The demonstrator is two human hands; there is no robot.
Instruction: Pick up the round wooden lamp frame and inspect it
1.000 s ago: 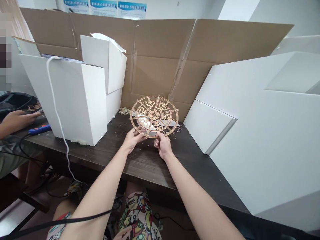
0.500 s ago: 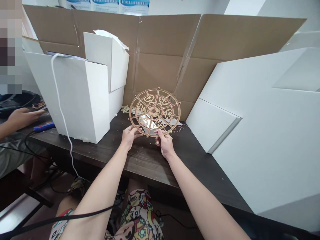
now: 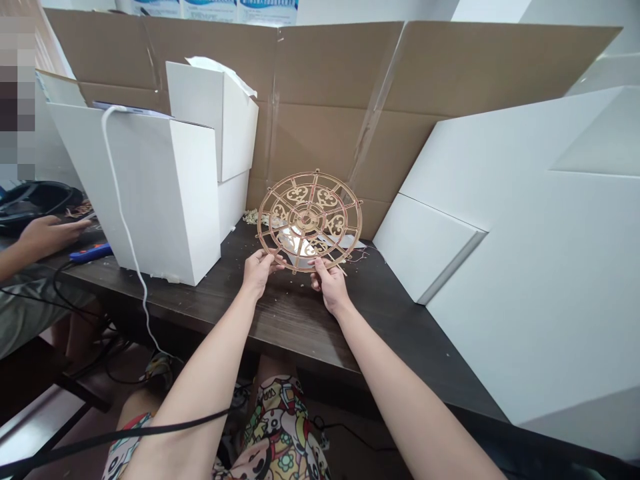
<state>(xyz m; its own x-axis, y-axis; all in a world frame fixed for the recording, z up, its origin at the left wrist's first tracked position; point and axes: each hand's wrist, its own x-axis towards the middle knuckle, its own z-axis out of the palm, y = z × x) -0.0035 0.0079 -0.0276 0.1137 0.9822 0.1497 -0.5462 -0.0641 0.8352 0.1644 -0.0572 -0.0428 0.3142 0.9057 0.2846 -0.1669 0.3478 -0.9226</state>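
Observation:
A round, openwork wheel-shaped frame (image 3: 307, 219), gold-brown with spokes, rings and scroll-like cutouts, is held up in front of me above the dark table (image 3: 295, 320). My left hand (image 3: 257, 273) pinches its lower left rim between thumb and fingers. At the lower right rim my right hand (image 3: 329, 283) grips it, thumb on the near face. The wheel tilts with its face towards me. Through its gaps shows something white and shiny on the table, partly hidden.
White boxes (image 3: 193, 200) stand at the left, with a white cable (image 3: 120, 200) hanging down. White panels (image 3: 525, 253) rise at the right, and a cardboard screen (image 3: 320, 80) closes the back. Beyond the left boxes a co-worker's hand (image 3: 53, 235) rests near a blue tool (image 3: 91, 253).
The wheel-shaped frame and both hands stay almost in place, still gripping the rim. The view has shifted very slightly.

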